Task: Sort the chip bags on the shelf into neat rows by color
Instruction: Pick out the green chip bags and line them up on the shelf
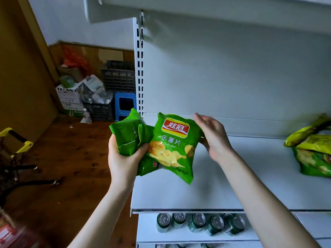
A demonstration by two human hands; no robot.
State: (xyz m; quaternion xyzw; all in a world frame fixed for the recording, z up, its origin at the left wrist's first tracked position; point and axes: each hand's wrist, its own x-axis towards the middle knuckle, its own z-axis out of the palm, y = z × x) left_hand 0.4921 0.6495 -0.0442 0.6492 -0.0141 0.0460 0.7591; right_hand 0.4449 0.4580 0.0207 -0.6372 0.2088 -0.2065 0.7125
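My left hand (123,158) grips a bunch of green chip bags above the left end of the white shelf (206,194). The front green bag (172,147) faces me with a red and yellow logo. A second green bag (128,136) sits behind it, back side showing, and a third peeks out below. My right hand (213,135) touches the front bag's right edge, fingers apart. Several more green and yellow-green bags (313,151) lie in a loose pile at the shelf's right end.
Green drink cans (198,222) stand on the shelf below. A slotted upright post (140,68) marks the shelf's left side. Beyond it are black crates (118,77), a blue stool (125,104) and boxes on the wooden floor. A yellow-handled cart (18,140) is at far left.
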